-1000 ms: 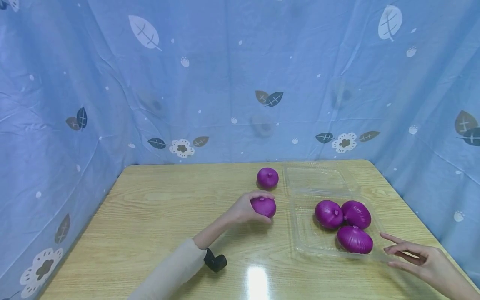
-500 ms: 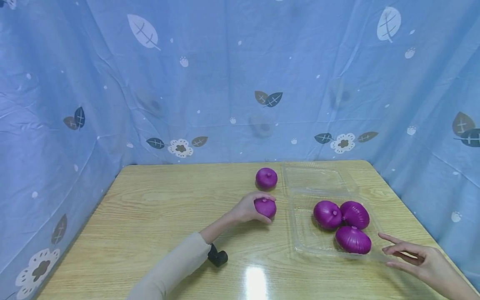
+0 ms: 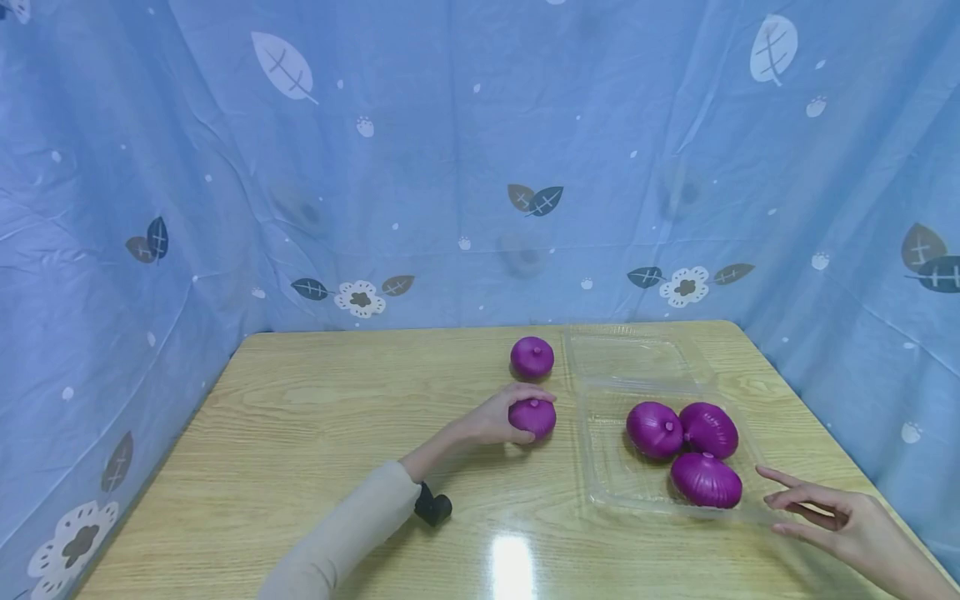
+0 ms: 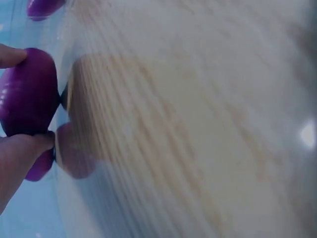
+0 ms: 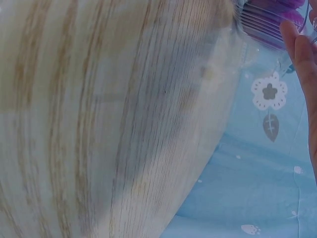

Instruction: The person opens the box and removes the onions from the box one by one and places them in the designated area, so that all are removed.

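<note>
In the head view my left hand [image 3: 495,418] grips a purple onion [image 3: 534,421], thumb at its front and fingers over its far side. The left wrist view shows this onion [image 4: 30,91] between thumb and finger, close over the table. A second onion [image 3: 532,357] sits just behind it. To the right, a clear plastic clamshell box [image 3: 592,467] lies unfolded with three purple onions [image 3: 707,480] in its near half. My right hand [image 3: 840,517] has its fingers loosely spread, fingertips right at the box's right front corner; the right wrist view shows fingertips [image 5: 290,32] beside the box wall.
Everything rests on a wood-grain table [image 3: 315,400]. The box's lid half [image 3: 633,354] lies flat toward the back. Blue leaf-patterned curtains [image 3: 450,150] close off the back and both sides. A black wrist device [image 3: 432,506] sits under the left sleeve.
The onion in my left hand has shifted slightly to the right, and my left thumb has closed in on its front. My right hand and the box have stayed put.
</note>
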A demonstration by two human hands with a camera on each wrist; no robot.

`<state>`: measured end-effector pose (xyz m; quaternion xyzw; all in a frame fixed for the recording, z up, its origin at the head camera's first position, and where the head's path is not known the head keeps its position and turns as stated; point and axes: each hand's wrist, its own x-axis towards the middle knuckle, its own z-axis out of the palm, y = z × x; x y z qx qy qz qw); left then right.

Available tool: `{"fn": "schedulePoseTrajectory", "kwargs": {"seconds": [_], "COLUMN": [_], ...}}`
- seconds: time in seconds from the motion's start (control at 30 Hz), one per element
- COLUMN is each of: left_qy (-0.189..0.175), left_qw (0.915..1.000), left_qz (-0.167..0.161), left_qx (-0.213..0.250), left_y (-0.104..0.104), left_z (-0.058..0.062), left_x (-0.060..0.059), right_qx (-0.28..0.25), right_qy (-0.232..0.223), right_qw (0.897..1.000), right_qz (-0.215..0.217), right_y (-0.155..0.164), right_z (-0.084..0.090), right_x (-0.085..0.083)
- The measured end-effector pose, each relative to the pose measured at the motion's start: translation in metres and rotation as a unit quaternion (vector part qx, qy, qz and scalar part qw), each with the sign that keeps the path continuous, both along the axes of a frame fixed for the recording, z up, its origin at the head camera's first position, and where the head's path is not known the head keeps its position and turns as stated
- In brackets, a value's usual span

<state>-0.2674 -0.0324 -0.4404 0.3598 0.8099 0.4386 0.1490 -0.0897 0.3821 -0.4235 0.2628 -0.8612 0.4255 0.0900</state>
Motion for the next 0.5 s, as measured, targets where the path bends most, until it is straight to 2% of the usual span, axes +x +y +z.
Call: {"fn": "schedulePoseTrajectory", "kwargs": {"seconds": [0.13, 0.27, 0.5], "left_qy": [0.03, 0.056, 0.03], "left_qw": [0.9989, 0.9976, 0.9988], "left_qz": [-0.028, -0.03, -0.038], "left_qx": [-0.023, -0.03, -0.013], "left_y": [-0.004, -0.006, -0.011], "left_z": [0.002, 0.001, -0.002], "left_x": [-0.004, -0.009, -0.012], "right_qx": [0.001, -0.002, -0.01], "right_qy": [0.0, 0.002, -0.003], "right_qw": [1.0, 1.0, 1.0], "right_qz": [-0.003, -0.003, 0.0], "right_y": [0.0, 0.0, -0.001], "right_z": [0.001, 0.001, 0.0], "right_x": [0.0, 0.0, 0.0]}}
